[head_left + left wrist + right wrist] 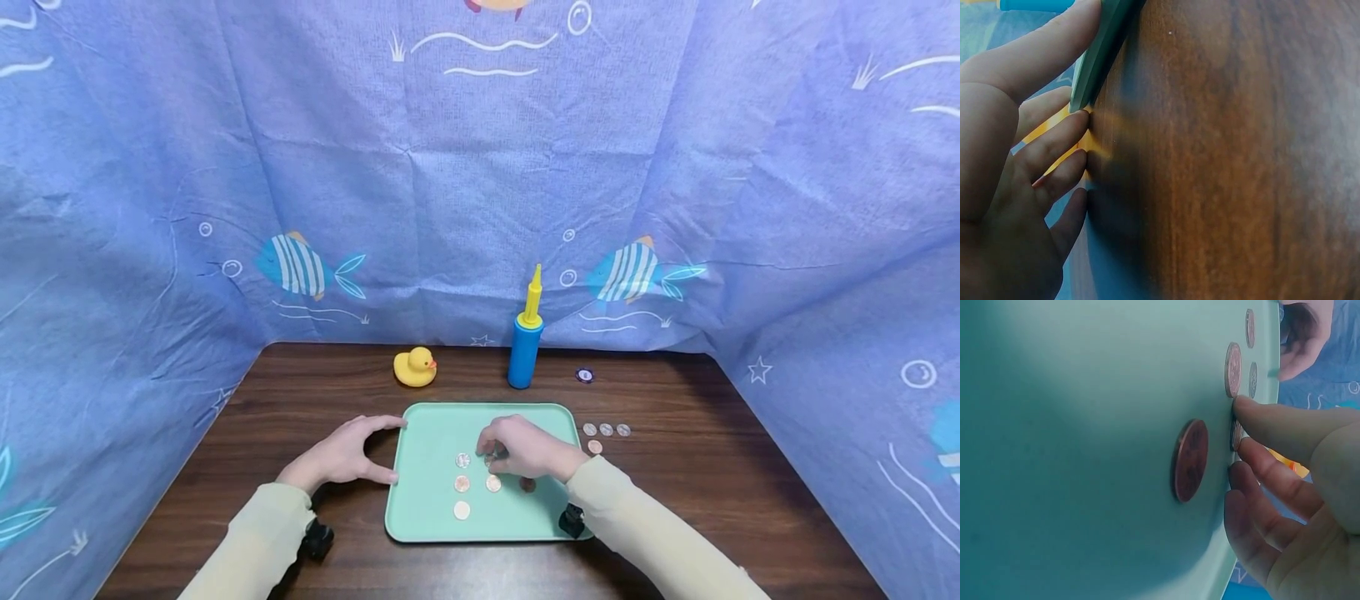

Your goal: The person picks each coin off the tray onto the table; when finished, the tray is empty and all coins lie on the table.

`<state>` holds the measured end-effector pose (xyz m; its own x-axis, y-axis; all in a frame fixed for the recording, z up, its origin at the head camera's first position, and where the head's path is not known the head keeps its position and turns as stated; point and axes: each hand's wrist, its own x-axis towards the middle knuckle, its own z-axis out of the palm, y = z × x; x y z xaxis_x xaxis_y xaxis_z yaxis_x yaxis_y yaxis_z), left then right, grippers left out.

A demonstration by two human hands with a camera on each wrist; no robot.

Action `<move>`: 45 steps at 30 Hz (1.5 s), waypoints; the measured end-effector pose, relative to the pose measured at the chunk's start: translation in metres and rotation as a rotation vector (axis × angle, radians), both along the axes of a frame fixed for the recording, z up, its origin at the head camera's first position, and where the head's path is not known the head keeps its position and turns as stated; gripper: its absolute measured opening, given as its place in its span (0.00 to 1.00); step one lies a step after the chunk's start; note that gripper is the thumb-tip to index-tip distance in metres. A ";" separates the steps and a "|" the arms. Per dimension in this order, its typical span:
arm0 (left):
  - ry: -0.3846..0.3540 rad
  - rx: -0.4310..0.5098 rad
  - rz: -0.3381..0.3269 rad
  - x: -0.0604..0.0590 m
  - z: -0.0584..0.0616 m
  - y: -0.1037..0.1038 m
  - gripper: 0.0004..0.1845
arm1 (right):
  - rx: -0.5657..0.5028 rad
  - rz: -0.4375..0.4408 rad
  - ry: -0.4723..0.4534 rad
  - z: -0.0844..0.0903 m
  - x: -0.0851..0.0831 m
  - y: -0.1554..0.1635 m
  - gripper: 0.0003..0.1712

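Observation:
A pale green tray [427, 425] lies on the table with several coins on it. My right hand [525, 447] is over its middle, pinching a coin [1237, 432] between thumb and index finger close to the tray surface. Nearest to that hand are a copper coin [492, 483] and a darker copper coin [528, 484], partly shaded under the wrist. Left of it, a silver coin [462, 460], a copper coin [462, 483] and a pale coin [461, 510] form a column. My left hand [348, 452] touches the tray's left rim, thumb and fingers spread.
Right of the tray, three silver coins [606, 430] lie in a row, with a copper coin [595, 447] below them. Behind the tray stand a yellow rubber duck [415, 367], a blue hand pump [525, 354] and a poker chip [584, 376]. A blue fish-patterned cloth [480, 208] surrounds the table.

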<state>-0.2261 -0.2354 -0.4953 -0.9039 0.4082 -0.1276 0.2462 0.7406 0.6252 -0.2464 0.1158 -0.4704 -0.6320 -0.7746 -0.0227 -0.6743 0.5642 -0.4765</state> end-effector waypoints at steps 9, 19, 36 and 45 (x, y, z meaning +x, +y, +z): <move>-0.003 0.010 -0.008 0.003 0.002 0.000 0.48 | 0.025 -0.015 -0.019 0.000 0.000 -0.003 0.10; 0.009 0.025 -0.030 0.003 0.002 -0.001 0.48 | 0.049 0.001 -0.046 -0.002 -0.002 -0.004 0.09; 0.000 0.021 -0.015 0.004 0.001 0.000 0.48 | 0.106 -0.052 -0.058 -0.003 0.004 -0.005 0.11; -0.002 0.014 -0.013 0.002 0.004 0.001 0.48 | 0.019 0.006 -0.004 -0.004 0.001 0.000 0.10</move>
